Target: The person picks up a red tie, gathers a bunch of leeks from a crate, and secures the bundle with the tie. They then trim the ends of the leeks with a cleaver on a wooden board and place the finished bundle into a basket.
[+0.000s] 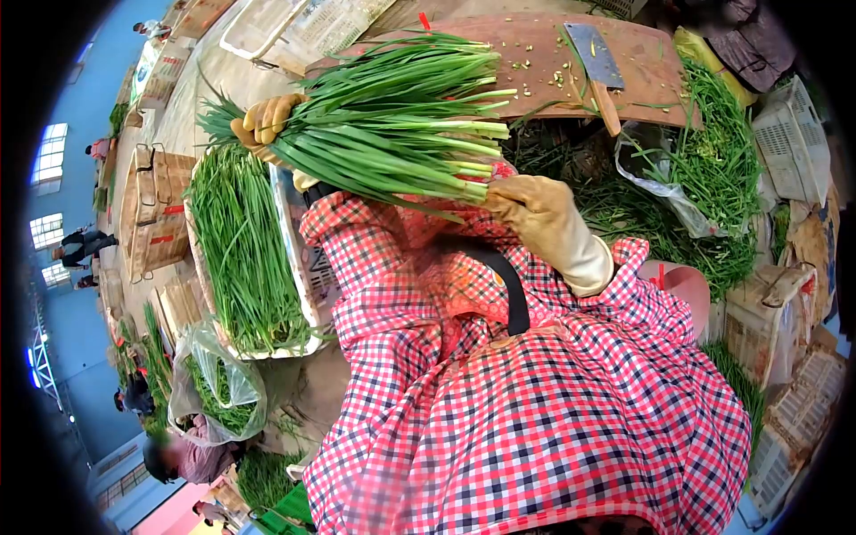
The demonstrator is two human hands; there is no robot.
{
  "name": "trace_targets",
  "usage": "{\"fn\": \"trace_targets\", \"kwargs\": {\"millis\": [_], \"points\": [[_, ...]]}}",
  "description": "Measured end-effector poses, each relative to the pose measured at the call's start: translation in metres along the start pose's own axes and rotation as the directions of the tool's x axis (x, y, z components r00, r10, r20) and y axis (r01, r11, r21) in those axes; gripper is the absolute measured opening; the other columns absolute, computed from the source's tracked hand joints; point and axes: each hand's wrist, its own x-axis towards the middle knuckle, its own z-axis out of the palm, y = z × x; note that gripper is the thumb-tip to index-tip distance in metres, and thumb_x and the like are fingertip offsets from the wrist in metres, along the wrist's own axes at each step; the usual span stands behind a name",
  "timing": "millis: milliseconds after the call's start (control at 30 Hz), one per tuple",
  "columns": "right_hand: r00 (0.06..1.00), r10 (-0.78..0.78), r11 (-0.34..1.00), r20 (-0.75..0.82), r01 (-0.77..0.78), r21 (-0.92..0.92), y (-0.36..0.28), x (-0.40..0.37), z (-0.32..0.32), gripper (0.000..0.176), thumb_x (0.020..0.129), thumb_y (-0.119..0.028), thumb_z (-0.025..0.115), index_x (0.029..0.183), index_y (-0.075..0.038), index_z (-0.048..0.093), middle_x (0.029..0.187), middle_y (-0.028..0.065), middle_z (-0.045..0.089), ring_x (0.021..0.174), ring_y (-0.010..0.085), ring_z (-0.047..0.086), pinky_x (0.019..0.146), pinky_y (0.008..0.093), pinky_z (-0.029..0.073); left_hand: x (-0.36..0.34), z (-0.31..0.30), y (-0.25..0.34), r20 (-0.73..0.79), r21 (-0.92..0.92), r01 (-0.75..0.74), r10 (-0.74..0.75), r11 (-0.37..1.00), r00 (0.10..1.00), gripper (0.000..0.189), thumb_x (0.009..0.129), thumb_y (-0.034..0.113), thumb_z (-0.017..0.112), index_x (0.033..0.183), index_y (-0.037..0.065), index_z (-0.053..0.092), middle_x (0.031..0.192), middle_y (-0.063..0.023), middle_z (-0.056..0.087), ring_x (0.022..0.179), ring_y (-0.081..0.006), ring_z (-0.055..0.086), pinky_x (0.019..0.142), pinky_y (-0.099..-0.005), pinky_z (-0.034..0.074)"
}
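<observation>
A big bunch of garlic chives (401, 116) lies level in front of me, leaf tips to the left and pale stem ends to the right. My left hand (266, 123), in a tan work glove, is wrapped around the leafy end. My right hand (539, 214), in a tan glove with a pale cuff, is curled at the lower stem ends and pinches some of them; its fingertips are partly hidden. Behind the stems, a cleaver (596, 58) with a wooden handle rests on a brown board (535, 71) scattered with cut bits.
A white crate (312, 325) full of chives stands at the left, near a clear plastic bag (218, 388) of greens. Loose trimmings (718, 152) pile up at the right around another bag. Plastic crates (794, 147) line the right side. Other people work farther left.
</observation>
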Motion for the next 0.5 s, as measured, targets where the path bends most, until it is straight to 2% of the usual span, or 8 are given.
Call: {"fn": "trace_targets", "kwargs": {"millis": [67,167,300,367,400,433,467,500], "points": [[0.981,-0.192,0.967,-0.034,0.183,-0.175,-0.007,-0.001,-0.008,0.025,0.092,-0.022,0.068,0.092,0.002,0.068,0.069,0.007,0.062,0.052,0.0136,0.055,0.047,0.0266,0.041,-0.001,0.002,-0.003,-0.017,-0.007,-0.01,0.01,1.0,1.0,0.037,0.097,0.043,0.053,0.076,0.013,0.061,0.066,0.001,0.064,0.068,-0.0123,0.061,0.08,-0.0284,0.047],[0.995,-0.088,0.971,-0.047,0.075,-0.229,-0.018,-0.014,-0.026,0.018,0.087,-0.02,0.073,0.092,-0.003,0.071,0.073,0.0122,0.066,0.061,0.0225,0.064,0.055,0.0306,0.049,-0.002,0.003,-0.009,-0.027,-0.06,-0.013,0.011,0.998,1.0,0.038,0.097,0.045,0.052,0.077,0.014,0.06,0.064,0.0014,0.062,0.069,-0.013,0.059,0.082,-0.0299,0.047],[0.897,0.432,0.902,-0.093,-0.43,0.036,-0.009,-0.04,-0.07,0.013,0.087,-0.013,0.07,0.094,-0.003,0.071,0.088,0.0104,0.069,0.069,0.0236,0.065,0.064,0.0287,0.052,0.001,0.025,-0.029,-0.013,-0.05,-0.062,0.061,0.997,0.998,0.039,0.098,0.047,0.049,0.078,0.015,0.056,0.063,0.0031,0.058,0.068,-0.0125,0.058,0.08,-0.0295,0.048],[0.999,-0.021,0.904,0.024,0.03,-0.427,0.048,-0.053,-0.089,0.02,0.081,-0.014,0.073,0.1,-0.007,0.072,0.111,0.0109,0.068,0.09,0.0283,0.066,0.078,0.0342,0.053,0.003,-0.015,-0.002,0.25,-0.1,0.015,0.01,0.995,0.968,0.038,0.1,0.046,0.046,0.082,0.014,0.056,0.071,0.0017,0.06,0.077,-0.0134,0.06,0.088,-0.0337,0.046],[0.947,0.252,0.527,0.201,0.039,-0.849,0.042,-0.059,-0.101,0.028,0.079,-0.014,0.072,0.107,-0.011,0.071,0.126,0.0121,0.061,0.106,0.0326,0.061,0.087,0.0411,0.051,0.008,-0.009,-0.005,0.24,-0.114,0.033,-0.004,0.993,0.971,0.036,0.1,0.044,0.047,0.082,0.014,0.056,0.07,0.0023,0.059,0.076,-0.0133,0.06,0.088,-0.0345,0.046],[0.879,0.395,0.352,0.265,0.122,-0.928,0.063,-0.068,-0.118,0.033,0.081,-0.015,0.068,0.114,-0.011,0.067,0.117,0.0145,0.065,0.1,0.0338,0.063,0.086,0.0435,0.051,0.007,0.006,-0.014,0.227,-0.128,0.048,-0.018,0.991,0.974,0.035,0.1,0.043,0.048,0.082,0.013,0.055,0.069,0.0028,0.058,0.075,-0.0133,0.06,0.088,-0.0354,0.045],[0.926,0.362,0.386,0.109,-0.042,-0.921,0.079,-0.071,-0.129,0.029,0.083,-0.014,0.066,0.112,-0.01,0.067,0.112,0.015,0.066,0.097,0.033,0.064,0.084,0.0421,0.052,0.009,0.041,-0.035,0.122,0.061,0.023,-0.03,0.998,0.992,0.034,0.099,0.041,0.051,0.08,0.013,0.054,0.064,0.0047,0.057,0.066,-0.0127,0.059,0.083,-0.033,0.047],[0.94,0.337,0.426,-0.048,-0.198,-0.883,0.089,-0.07,-0.137,0.026,0.086,-0.013,0.063,0.111,-0.009,0.067,0.107,0.0154,0.068,0.095,0.0322,0.065,0.082,0.0408,0.053,0.012,0.034,-0.035,0.23,-0.102,0.046,-0.021,0.994,0.973,0.032,0.099,0.04,0.054,0.078,0.015,0.052,0.067,0.0048,0.058,0.067,-0.0125,0.059,0.084,-0.0323,0.046]]}}
